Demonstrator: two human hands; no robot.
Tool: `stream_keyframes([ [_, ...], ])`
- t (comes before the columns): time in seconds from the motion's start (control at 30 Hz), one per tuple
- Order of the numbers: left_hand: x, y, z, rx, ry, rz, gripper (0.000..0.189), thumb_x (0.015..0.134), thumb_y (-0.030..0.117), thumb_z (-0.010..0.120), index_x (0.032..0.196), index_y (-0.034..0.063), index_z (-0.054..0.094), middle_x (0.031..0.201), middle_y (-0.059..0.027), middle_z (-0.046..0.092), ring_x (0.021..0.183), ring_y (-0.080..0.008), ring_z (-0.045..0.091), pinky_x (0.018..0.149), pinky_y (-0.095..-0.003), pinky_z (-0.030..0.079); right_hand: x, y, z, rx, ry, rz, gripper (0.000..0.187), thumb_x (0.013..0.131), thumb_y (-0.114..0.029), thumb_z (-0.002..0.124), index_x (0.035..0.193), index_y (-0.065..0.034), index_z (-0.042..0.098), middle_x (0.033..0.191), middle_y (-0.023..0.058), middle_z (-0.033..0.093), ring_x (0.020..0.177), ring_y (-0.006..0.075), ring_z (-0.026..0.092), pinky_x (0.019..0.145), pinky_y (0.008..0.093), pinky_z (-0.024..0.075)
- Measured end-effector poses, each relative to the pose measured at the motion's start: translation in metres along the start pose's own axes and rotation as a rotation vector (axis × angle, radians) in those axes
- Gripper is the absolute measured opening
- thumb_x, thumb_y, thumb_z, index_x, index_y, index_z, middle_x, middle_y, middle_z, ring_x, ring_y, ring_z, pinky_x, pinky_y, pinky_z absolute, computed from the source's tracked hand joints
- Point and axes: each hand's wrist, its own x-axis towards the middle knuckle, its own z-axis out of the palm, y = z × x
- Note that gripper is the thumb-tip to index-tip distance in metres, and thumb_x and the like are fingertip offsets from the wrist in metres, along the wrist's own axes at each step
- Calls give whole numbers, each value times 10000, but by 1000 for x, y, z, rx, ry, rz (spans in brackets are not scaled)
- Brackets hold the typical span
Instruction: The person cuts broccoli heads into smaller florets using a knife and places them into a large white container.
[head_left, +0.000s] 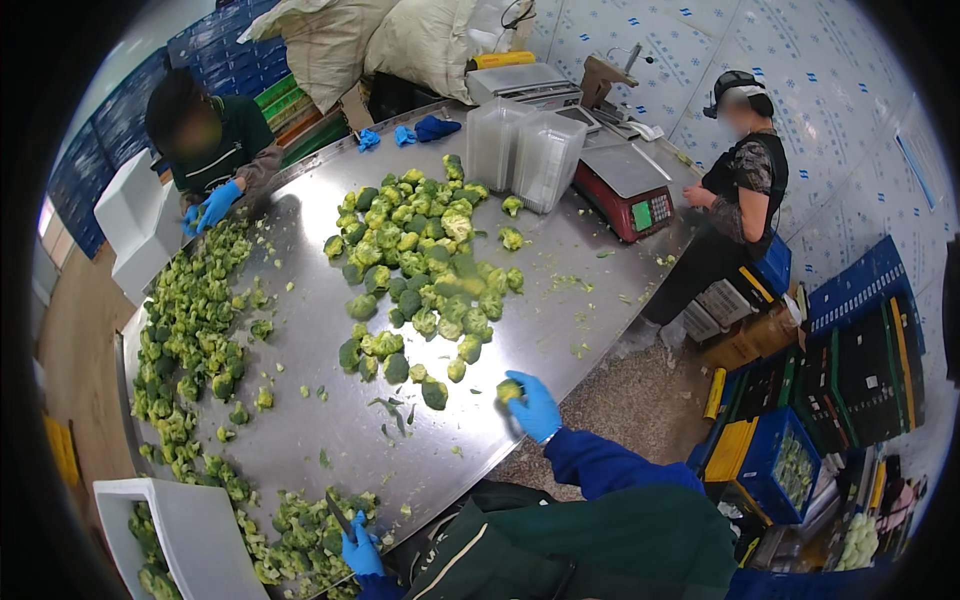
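Note:
My right hand (535, 409), in a blue glove, reaches over the near edge of the steel table (315, 442) and holds a broccoli head (509, 390). In my left hand (362, 553), also gloved in blue, is a knife (340, 516) with its blade angled up and to the left. That hand is beside a heap of cut broccoli florets (307, 532). Farther across the table lies a pile of broccoli heads (420, 262). Loose leaf scraps (394, 411) lie between this pile and my hands.
A white foam box (202, 536) holding broccoli stands at lower left. More florets (187, 330) line the left side. One co-worker (217, 150) handles broccoli there; another person (750, 165) stands near the red scale (622, 191). Clear plastic trays (547, 157) and crates (780, 465) are nearby.

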Motion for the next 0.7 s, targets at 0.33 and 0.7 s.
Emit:
stream_keyframes([
  [0.33, -17, 25, -4, -129, -14, -27, 229, 959, 149, 484, 1061, 16, 640, 579, 6, 513, 409, -57, 377, 378, -200, 302, 5, 27, -16, -385, 56, -86, 505, 793, -157, 578, 1292, -180, 502, 1131, 98, 547, 970, 281, 580, 804, 385, 495],
  [0.7, -23, 20, -6, -117, 12, -30, 230, 953, 135, 483, 1060, -11, 625, 598, 12, 506, 436, -46, 378, 392, -196, 294, 7, 24, -13, -409, 125, -58, 471, 761, -212, 652, 1219, -154, 559, 1048, 116, 541, 928, 305, 568, 787, 378, 484],
])
